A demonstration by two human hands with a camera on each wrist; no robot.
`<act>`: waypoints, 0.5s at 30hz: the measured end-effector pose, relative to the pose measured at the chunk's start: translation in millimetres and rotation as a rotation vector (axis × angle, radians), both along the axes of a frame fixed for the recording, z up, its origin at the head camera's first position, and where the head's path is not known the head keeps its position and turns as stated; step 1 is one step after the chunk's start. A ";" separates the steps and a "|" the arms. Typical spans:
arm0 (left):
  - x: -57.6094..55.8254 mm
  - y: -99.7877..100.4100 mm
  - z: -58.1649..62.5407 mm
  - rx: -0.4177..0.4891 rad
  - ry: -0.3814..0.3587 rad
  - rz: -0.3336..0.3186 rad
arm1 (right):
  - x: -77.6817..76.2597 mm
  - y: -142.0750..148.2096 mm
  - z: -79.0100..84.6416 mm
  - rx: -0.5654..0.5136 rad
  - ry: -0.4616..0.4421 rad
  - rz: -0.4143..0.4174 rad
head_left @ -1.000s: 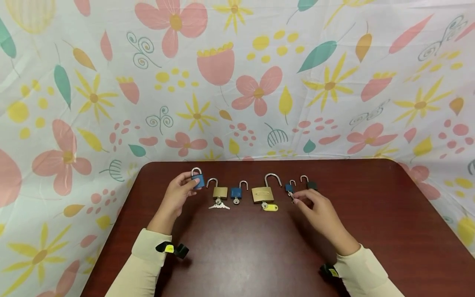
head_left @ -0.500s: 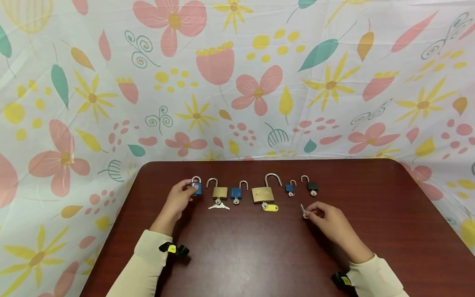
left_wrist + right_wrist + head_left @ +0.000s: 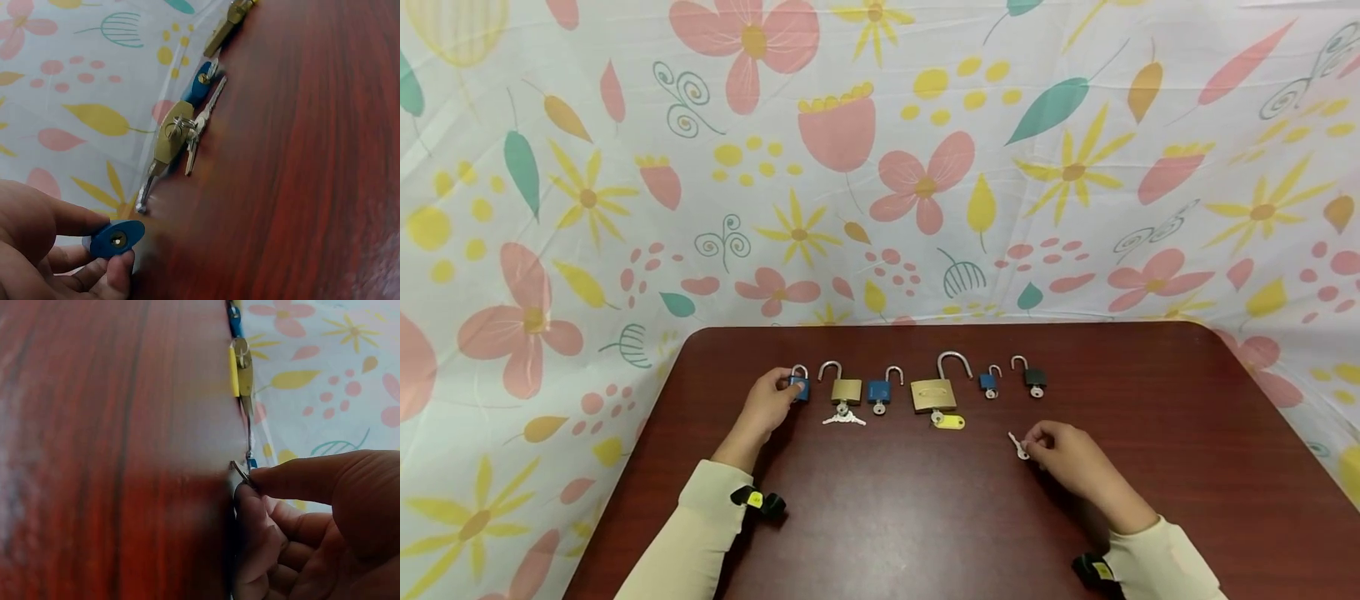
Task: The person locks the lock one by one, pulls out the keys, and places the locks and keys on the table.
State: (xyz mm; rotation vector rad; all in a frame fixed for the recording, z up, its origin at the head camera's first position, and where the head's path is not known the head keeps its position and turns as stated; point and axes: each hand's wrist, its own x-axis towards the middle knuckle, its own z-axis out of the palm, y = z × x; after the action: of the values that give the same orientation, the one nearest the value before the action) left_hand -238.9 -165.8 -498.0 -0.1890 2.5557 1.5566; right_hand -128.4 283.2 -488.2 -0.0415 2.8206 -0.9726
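At the left end of a row of padlocks, my left hand (image 3: pixel 767 406) grips a blue padlock (image 3: pixel 800 388) between thumb and fingers. Its shackle looks closed, and the bare keyhole on the padlock's underside (image 3: pixel 118 239) faces the left wrist camera. My right hand (image 3: pixel 1070 459) pinches a small silver key (image 3: pixel 1018 446) just above or on the table, in front of the row's right part; whether it touches the wood I cannot tell. Nearest beyond it lie a small blue padlock (image 3: pixel 988 382) and a dark padlock (image 3: pixel 1035 379), both with raised shackles and keys inserted.
Between the hands lie a brass padlock (image 3: pixel 847 392) with several keys, a blue padlock (image 3: pixel 879 392) and a large brass padlock (image 3: pixel 933 396) with a yellow tag (image 3: pixel 951 422). All have raised shackles. A flowered cloth (image 3: pixel 880 208) hangs behind the dark wooden table (image 3: pixel 880 508).
The left hand has lowered the blue padlock toward the table. My right hand has drawn back from the small blue padlock, toward the front and right, carrying the key.
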 end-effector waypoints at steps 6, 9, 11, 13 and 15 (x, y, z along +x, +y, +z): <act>-1.8 0.6 -2.1 -0.036 0.035 -0.002 | -1.3 -0.5 -1.0 0.039 0.019 0.025; -2.0 1.0 -0.8 -0.067 0.037 0.001 | -1.3 -0.7 -2.1 0.045 0.027 0.026; -2.0 1.0 0.0 -0.093 0.035 -0.002 | -0.6 -1.0 -2.4 0.043 0.028 0.023; -1.8 0.6 0.4 -0.126 0.030 -0.005 | 0.2 -1.4 -2.5 0.039 0.027 0.019; -2.0 -0.1 -0.1 -0.164 0.033 -0.010 | 0.2 -1.3 -2.5 0.038 0.035 0.023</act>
State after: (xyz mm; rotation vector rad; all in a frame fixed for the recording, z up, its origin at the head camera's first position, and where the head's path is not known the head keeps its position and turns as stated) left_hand -240.9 -165.9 -498.1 -0.1694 2.7061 1.3584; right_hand -128.2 281.9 -490.7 -0.0870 2.8629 -0.9221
